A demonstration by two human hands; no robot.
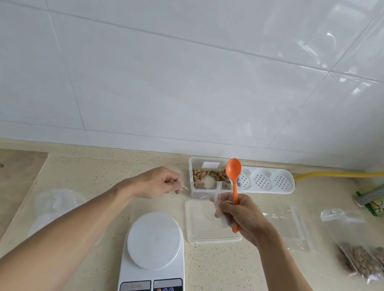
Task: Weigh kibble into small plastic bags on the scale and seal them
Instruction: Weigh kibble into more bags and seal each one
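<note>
We see the right hand (pixel 241 215) gripping an upright orange plastic spoon (pixel 234 175) and a small clear plastic bag (pixel 218 208). The kibble-filled clear plastic tub (pixel 206 177) lies just beyond it, nearer than to the left hand (pixel 161 181), whose curled fingers pinch something unclear; the white digital scale (pixel 153 257) sits bare between both arms.

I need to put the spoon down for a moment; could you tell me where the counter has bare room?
Bare counter lies right of the scale, in front of the container lid. Right of that is crowded: empty bags and filled kibble bags. Left of the scale, clear plastic covers the counter.
</note>
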